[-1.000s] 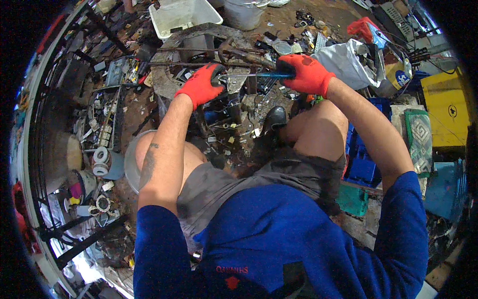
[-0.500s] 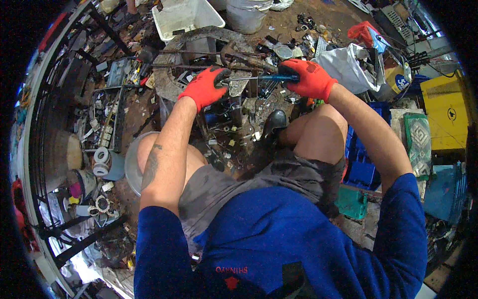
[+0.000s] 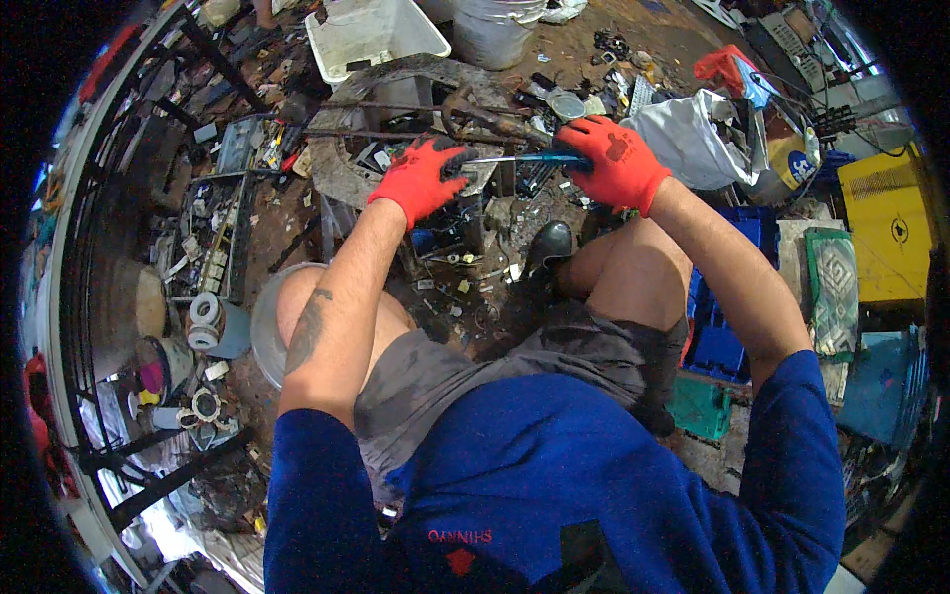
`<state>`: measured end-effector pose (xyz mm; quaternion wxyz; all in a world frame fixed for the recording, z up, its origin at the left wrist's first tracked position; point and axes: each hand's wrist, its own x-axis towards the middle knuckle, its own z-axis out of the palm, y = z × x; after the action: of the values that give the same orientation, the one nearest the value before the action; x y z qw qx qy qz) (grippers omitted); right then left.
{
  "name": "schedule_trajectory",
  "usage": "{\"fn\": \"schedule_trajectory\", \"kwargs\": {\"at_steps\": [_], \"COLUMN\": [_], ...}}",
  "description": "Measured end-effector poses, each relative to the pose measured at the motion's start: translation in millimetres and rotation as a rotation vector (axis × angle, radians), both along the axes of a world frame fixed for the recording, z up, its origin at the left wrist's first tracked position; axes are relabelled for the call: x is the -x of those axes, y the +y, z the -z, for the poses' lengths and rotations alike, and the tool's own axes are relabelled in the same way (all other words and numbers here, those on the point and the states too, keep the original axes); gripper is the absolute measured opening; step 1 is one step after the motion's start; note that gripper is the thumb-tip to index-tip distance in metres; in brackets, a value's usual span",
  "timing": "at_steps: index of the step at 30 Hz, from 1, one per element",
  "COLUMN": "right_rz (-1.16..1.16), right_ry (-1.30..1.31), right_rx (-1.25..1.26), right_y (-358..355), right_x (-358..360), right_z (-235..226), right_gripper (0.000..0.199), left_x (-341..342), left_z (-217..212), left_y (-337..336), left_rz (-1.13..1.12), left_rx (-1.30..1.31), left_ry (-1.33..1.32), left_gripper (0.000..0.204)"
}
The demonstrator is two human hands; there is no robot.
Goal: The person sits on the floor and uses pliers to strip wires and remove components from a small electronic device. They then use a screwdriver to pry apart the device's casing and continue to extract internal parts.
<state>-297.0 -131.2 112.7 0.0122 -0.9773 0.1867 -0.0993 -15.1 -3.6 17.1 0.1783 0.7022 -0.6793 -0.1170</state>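
My right hand (image 3: 616,163), in a red glove with dark fingers, is closed around the blue handle of a screwdriver (image 3: 539,157). Its thin metal shaft runs level to the left, toward my other hand. My left hand (image 3: 421,180), gloved the same way, is closed with its fingers curled at the shaft's end. What sits inside those fingers is hidden, and the tip cannot be seen. Both hands are held over a worn, rounded work stand (image 3: 341,183) with metal bars across it and scrap parts inside.
A white tub (image 3: 376,40) and a white bucket (image 3: 495,35) stand beyond the stand. Left lies a crate (image 3: 237,238) of small parts. To the right are a white sack (image 3: 693,139), blue crates (image 3: 717,337) and a yellow panel (image 3: 886,228). Scrap litters the floor.
My left hand has moved a little to the right, nearer my right hand, and less of the shaft shows between them. My right hand has barely shifted and still grips the screwdriver.
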Motion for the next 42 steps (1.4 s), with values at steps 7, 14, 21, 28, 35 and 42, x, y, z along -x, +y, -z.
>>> {"fn": "schedule_trajectory", "kwargs": {"at_steps": [7,14,21,28,35,42], "right_rz": [0.471,0.654,0.478,0.537,0.401,0.327], "right_ry": [-0.163,-0.675,-0.9,-0.594,-0.761,-0.697], "right_rx": [-0.547,-1.292,-1.065,-1.163,-1.073,-1.016], "right_y": [1,11,21,17,7,-6], "right_x": [8,36,53,40,31,37], "right_z": [3,39,89,46,52,47], "right_gripper": [0.046,0.034,0.051,0.05,0.054,0.049], "left_x": [-2,-1,-5,-22,-9,-7], "left_z": [18,12,2,4,-11,-8], "left_y": [-8,-9,-14,-3,-4,-6], "left_rz": [-0.089,-0.071,0.004,0.036,-0.001,-0.011], "left_rx": [0.071,0.074,0.048,0.047,0.017,0.023], "left_ry": [0.142,0.136,0.252,0.298,0.331,0.276], "left_gripper": [0.041,0.051,0.071,0.057,0.051,0.05]}}
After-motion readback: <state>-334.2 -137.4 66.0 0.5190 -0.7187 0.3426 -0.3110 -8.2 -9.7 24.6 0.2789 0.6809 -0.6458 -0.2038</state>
